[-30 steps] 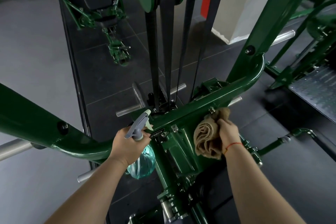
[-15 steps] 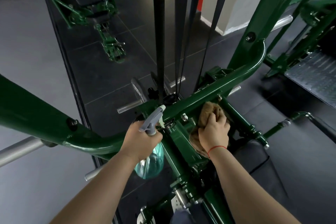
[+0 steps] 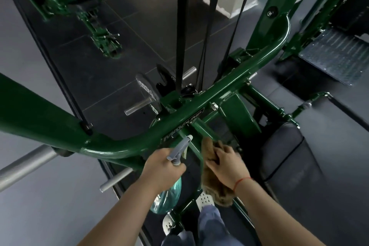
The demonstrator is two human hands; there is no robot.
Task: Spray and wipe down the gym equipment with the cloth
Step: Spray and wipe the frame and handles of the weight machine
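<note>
Grips the neck of the spray bottle (image 3: 169,197) in the left hand (image 3: 163,168), fingers clenched, with the grey nozzle tilted up toward the curved green frame tube (image 3: 119,146) and the teal body hanging below the wrist. Grasps the brown cloth (image 3: 209,150) in the right hand (image 3: 225,164), fingers curled over the bunched fabric and pressing it against a slanted green bar (image 3: 203,130) just under the tube. Lets a tail of cloth hang down past the wrist with the red string (image 3: 242,181).

Works in a tight pocket: tube edge right above both hands, bolted brackets just beyond the cloth, the edge of a black pad (image 3: 287,156) near on the right, a steel peg (image 3: 115,179) jutting out beside the left forearm. Finds freer room further left over the grey floor (image 3: 40,205), and back toward the body above the trouser knee (image 3: 211,219). Further out, meets black belts (image 3: 182,26) rising straight from the tube's middle and a ridged footplate (image 3: 335,54) well apart at far right.

Against half a second earlier: sits lower and nearer the body with both hands, now beneath the tube rather than level with it. Keeps the same hold on bottle and cloth. Shows the cloth moved off the tube's underside onto the slanted bar.
</note>
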